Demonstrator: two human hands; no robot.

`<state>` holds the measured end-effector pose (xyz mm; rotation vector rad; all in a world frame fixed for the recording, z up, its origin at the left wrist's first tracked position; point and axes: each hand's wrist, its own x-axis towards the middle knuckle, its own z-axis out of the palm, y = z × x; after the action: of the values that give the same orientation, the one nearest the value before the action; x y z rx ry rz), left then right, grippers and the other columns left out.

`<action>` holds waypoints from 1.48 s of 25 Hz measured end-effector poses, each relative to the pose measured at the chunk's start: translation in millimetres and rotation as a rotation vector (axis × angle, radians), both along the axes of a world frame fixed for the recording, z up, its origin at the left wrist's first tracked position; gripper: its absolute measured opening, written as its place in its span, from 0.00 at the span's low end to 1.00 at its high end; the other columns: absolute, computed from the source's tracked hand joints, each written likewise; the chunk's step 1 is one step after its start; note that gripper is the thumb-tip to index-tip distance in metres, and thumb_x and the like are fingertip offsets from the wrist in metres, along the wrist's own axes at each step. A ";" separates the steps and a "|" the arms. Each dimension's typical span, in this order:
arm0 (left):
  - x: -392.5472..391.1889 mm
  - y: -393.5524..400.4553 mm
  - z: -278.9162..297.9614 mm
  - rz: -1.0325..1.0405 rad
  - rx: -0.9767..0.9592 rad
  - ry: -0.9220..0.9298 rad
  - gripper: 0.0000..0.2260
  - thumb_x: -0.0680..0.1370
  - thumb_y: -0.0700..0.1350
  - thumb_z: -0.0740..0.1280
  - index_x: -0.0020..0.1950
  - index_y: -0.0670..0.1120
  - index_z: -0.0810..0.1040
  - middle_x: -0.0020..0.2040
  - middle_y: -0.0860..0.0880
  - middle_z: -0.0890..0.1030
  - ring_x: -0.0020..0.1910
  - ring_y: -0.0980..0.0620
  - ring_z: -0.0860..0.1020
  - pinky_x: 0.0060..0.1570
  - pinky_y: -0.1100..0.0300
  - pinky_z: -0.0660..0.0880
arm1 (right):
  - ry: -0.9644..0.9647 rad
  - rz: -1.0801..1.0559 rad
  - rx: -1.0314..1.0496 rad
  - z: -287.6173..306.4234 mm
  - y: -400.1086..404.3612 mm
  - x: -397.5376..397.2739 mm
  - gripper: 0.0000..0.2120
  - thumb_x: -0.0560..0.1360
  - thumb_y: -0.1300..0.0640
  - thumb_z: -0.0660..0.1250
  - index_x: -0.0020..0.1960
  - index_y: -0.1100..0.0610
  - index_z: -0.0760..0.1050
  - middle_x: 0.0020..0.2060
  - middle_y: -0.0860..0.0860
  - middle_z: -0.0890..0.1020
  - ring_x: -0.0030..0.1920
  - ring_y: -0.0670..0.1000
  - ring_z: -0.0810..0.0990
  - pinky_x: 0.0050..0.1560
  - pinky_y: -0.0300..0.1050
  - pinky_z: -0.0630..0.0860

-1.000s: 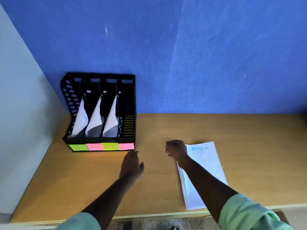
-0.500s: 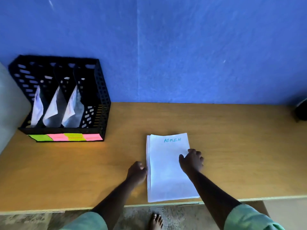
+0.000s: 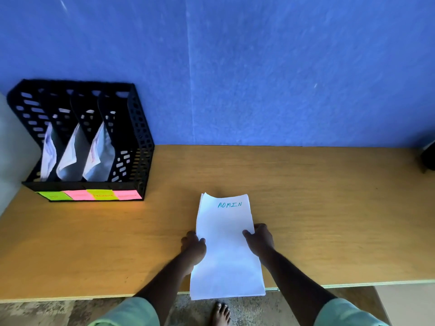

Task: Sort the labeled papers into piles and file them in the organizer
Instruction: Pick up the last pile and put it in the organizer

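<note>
Blue wall (image 3: pixel 282 71) behind, matte and faintly streaked, one vertical seam running down it left of centre. Below it a light brown wooden table (image 3: pixel 317 208) with a pale front edge, butted against the blue wall at the back and a pale grey side wall (image 3: pixel 14 156) at the left; dim, bluish light overall. Under the front edge a strip of mottled grey-brown floor (image 3: pixel 35 311), possibly carpet, and at the far right edge a dark object (image 3: pixel 428 158), too cropped to identify.

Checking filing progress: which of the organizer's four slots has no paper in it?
The rightmost slot of the organizer, behind the right pink label; the other three each hold a white sheet.
</note>
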<state>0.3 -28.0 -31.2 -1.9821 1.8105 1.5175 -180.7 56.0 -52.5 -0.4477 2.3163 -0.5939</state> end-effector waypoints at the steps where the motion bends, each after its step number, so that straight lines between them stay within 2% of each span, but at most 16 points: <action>1: 3.8 -2.0 0.7 0.006 -0.008 0.012 0.18 0.83 0.43 0.58 0.72 0.39 0.62 0.66 0.39 0.69 0.64 0.42 0.72 0.64 0.54 0.71 | -0.028 0.016 -0.012 -0.4 -0.9 2.2 0.12 0.77 0.52 0.70 0.57 0.57 0.79 0.52 0.53 0.85 0.50 0.56 0.83 0.49 0.49 0.81; 3: 11.5 -6.9 2.6 0.013 -0.039 0.057 0.13 0.83 0.40 0.57 0.67 0.44 0.63 0.52 0.45 0.74 0.55 0.45 0.73 0.57 0.58 0.72 | -0.082 0.021 -0.073 3.0 -5.7 10.7 0.11 0.77 0.54 0.68 0.57 0.54 0.80 0.49 0.49 0.85 0.47 0.53 0.82 0.45 0.45 0.79; 4: 15.5 -10.8 4.8 0.027 -0.057 0.089 0.10 0.83 0.38 0.56 0.63 0.47 0.61 0.45 0.49 0.71 0.50 0.48 0.72 0.52 0.60 0.73 | -0.098 0.013 -0.129 7.7 -11.2 17.1 0.11 0.78 0.55 0.67 0.59 0.53 0.79 0.48 0.48 0.84 0.47 0.51 0.82 0.44 0.44 0.79; 7: 18.3 -19.2 17.0 0.093 -0.163 0.206 0.09 0.82 0.34 0.56 0.58 0.44 0.59 0.44 0.49 0.69 0.39 0.54 0.71 0.33 0.66 0.71 | -0.070 0.029 -0.302 26.9 -32.2 36.6 0.09 0.80 0.59 0.63 0.59 0.52 0.74 0.50 0.48 0.82 0.47 0.49 0.81 0.47 0.48 0.81; 9: 22.2 -26.6 27.0 0.110 -0.341 0.285 0.10 0.82 0.35 0.55 0.60 0.44 0.59 0.49 0.45 0.75 0.40 0.55 0.75 0.35 0.64 0.71 | 0.036 0.076 -0.427 42.4 -49.0 54.5 0.10 0.79 0.62 0.61 0.59 0.53 0.72 0.50 0.49 0.82 0.48 0.53 0.81 0.48 0.50 0.81; 11: 27.9 -35.2 37.7 0.110 -0.550 0.408 0.11 0.82 0.36 0.55 0.61 0.47 0.59 0.51 0.46 0.77 0.42 0.60 0.77 0.37 0.69 0.71 | 0.128 0.075 -0.578 60.7 -63.7 74.1 0.14 0.79 0.64 0.61 0.62 0.53 0.72 0.49 0.46 0.81 0.48 0.51 0.82 0.49 0.49 0.80; 13: 37.4 -45.2 45.8 0.104 -0.740 0.562 0.10 0.83 0.41 0.55 0.63 0.48 0.59 0.54 0.49 0.77 0.48 0.61 0.78 0.41 0.74 0.72 | 0.179 0.044 -0.736 75.6 -73.0 90.4 0.15 0.79 0.63 0.61 0.63 0.50 0.72 0.47 0.39 0.81 0.48 0.43 0.81 0.47 0.41 0.79; 16: 56.3 -60.1 49.4 0.077 -0.874 0.676 0.15 0.83 0.52 0.54 0.67 0.49 0.60 0.59 0.49 0.75 0.55 0.58 0.79 0.47 0.72 0.74 | 0.213 0.035 -0.890 84.7 -74.7 105.1 0.15 0.79 0.59 0.63 0.63 0.47 0.70 0.51 0.32 0.80 0.52 0.36 0.80 0.46 0.26 0.75; 18: 71.0 -68.2 44.8 0.056 -0.904 0.649 0.14 0.83 0.53 0.53 0.67 0.51 0.60 0.59 0.45 0.75 0.55 0.52 0.78 0.49 0.68 0.74 | 0.181 0.015 -0.911 81.3 -73.0 113.8 0.18 0.79 0.61 0.65 0.65 0.46 0.70 0.55 0.31 0.79 0.55 0.36 0.80 0.49 0.25 0.73; 20: 79.5 -70.9 38.1 0.047 -0.886 0.625 0.11 0.84 0.48 0.54 0.65 0.55 0.59 0.60 0.45 0.75 0.57 0.50 0.77 0.54 0.64 0.73 | 0.127 -0.018 -0.910 75.0 -71.1 121.8 0.22 0.77 0.68 0.66 0.64 0.47 0.71 0.55 0.32 0.80 0.55 0.36 0.80 0.50 0.24 0.73; 22: 81.1 -73.6 34.5 0.047 -0.870 0.578 0.15 0.83 0.39 0.55 0.63 0.57 0.57 0.59 0.46 0.74 0.56 0.50 0.76 0.54 0.70 0.70 | 0.103 -0.040 -0.890 73.8 -72.5 127.8 0.26 0.75 0.72 0.65 0.61 0.43 0.74 0.52 0.34 0.82 0.53 0.37 0.81 0.48 0.24 0.73; 25: 77.2 -80.3 32.6 0.055 -0.835 0.523 0.17 0.82 0.36 0.55 0.62 0.57 0.57 0.57 0.46 0.74 0.54 0.51 0.75 0.49 0.80 0.66 | 0.141 -0.042 -0.856 74.2 -77.1 128.9 0.28 0.75 0.71 0.63 0.53 0.35 0.75 0.49 0.34 0.83 0.51 0.38 0.81 0.45 0.25 0.72; 28: 73.3 -87.3 34.0 0.076 -0.777 0.486 0.09 0.82 0.36 0.56 0.60 0.48 0.62 0.51 0.48 0.75 0.49 0.47 0.78 0.41 0.79 0.68 | 0.118 -0.037 -0.826 78.7 -80.1 125.1 0.22 0.77 0.67 0.66 0.52 0.37 0.74 0.47 0.35 0.83 0.50 0.37 0.81 0.47 0.35 0.77; 31: 77.4 -100.9 49.9 0.043 -0.779 0.459 0.10 0.80 0.33 0.57 0.59 0.45 0.67 0.47 0.50 0.76 0.46 0.49 0.78 0.39 0.74 0.70 | 0.051 -0.104 -0.884 93.8 -82.6 112.2 0.23 0.76 0.63 0.71 0.60 0.37 0.71 0.50 0.34 0.82 0.52 0.35 0.80 0.52 0.44 0.79; 34: 89.1 -120.3 73.6 -0.168 -0.910 0.325 0.19 0.73 0.25 0.57 0.57 0.45 0.68 0.46 0.47 0.76 0.44 0.48 0.75 0.43 0.57 0.73 | 0.274 -0.053 -0.868 116.7 -88.0 83.4 0.34 0.71 0.63 0.76 0.72 0.49 0.66 0.60 0.42 0.78 0.59 0.40 0.78 0.59 0.44 0.76; 37: 94.8 -129.9 95.3 -0.419 -1.009 0.164 0.25 0.65 0.23 0.56 0.57 0.43 0.68 0.45 0.42 0.75 0.47 0.43 0.73 0.46 0.49 0.75 | 0.540 0.335 -0.698 136.4 -97.9 63.4 0.35 0.69 0.58 0.78 0.72 0.47 0.68 0.64 0.41 0.79 0.65 0.41 0.74 0.65 0.41 0.70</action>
<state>95.1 -157.9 64.1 -1.5052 3.2090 0.6742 -117.3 -42.0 83.9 -1.4383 2.3690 -1.2240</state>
